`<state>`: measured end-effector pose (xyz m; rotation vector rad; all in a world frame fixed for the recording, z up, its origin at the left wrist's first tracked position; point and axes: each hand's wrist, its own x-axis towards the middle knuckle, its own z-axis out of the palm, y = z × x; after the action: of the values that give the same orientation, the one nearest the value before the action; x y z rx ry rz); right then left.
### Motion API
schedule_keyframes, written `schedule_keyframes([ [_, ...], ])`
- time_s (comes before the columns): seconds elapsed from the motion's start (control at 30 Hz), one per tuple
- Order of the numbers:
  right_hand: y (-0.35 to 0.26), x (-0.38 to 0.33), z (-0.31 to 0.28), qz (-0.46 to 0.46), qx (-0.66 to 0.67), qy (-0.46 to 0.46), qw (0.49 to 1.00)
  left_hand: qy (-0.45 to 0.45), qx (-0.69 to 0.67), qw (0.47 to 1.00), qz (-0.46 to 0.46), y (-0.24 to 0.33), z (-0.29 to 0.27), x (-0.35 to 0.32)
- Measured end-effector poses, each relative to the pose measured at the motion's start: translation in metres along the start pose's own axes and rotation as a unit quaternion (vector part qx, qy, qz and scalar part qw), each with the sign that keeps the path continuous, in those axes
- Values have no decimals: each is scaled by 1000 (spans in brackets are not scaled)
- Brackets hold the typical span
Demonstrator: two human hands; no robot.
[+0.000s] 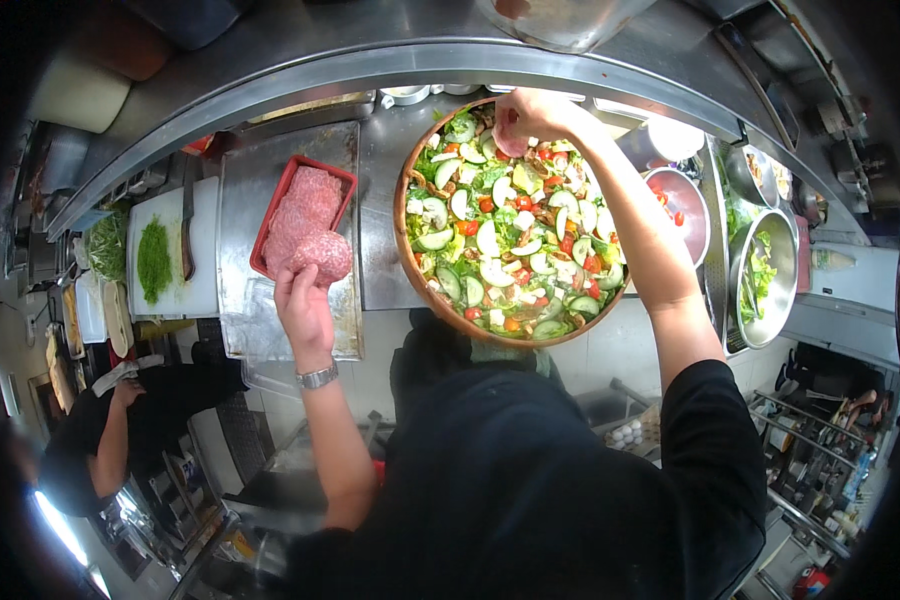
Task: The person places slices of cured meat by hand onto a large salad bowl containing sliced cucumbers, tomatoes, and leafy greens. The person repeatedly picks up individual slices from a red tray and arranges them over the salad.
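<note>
Both hands are busy: the left hand (305, 300) cups one pink ball of minced meat (320, 255) at the red tray (273, 215), while the right hand (525, 118), fingers bunched, pinches over one wooden salad bowl (407, 265) of cucumber, tomato and lettuce.

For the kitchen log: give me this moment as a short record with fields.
left hand: left hand grips a ball of minced meat at the near end of the red tray
right hand: right hand with fingers bunched over the far side of the salad
salad: wooden bowl of lettuce, cucumber slices, tomato pieces
left of tray: white cutting board with chopped herbs and a knife
right side: metal bowls
</note>
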<state>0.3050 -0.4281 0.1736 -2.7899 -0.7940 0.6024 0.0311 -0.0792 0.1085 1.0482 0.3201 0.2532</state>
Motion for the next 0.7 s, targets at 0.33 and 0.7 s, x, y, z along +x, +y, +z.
schedule_keyframes([
  [0.33, -2, -1, 4, 41, 71, 55, 995, 23, -16, 999, -16, -8, 20, -1],
  [0.7, 0, -5, 20, 32, 122, 51, 991, -11, -19, 1000, -17, -9, 27, 11],
])
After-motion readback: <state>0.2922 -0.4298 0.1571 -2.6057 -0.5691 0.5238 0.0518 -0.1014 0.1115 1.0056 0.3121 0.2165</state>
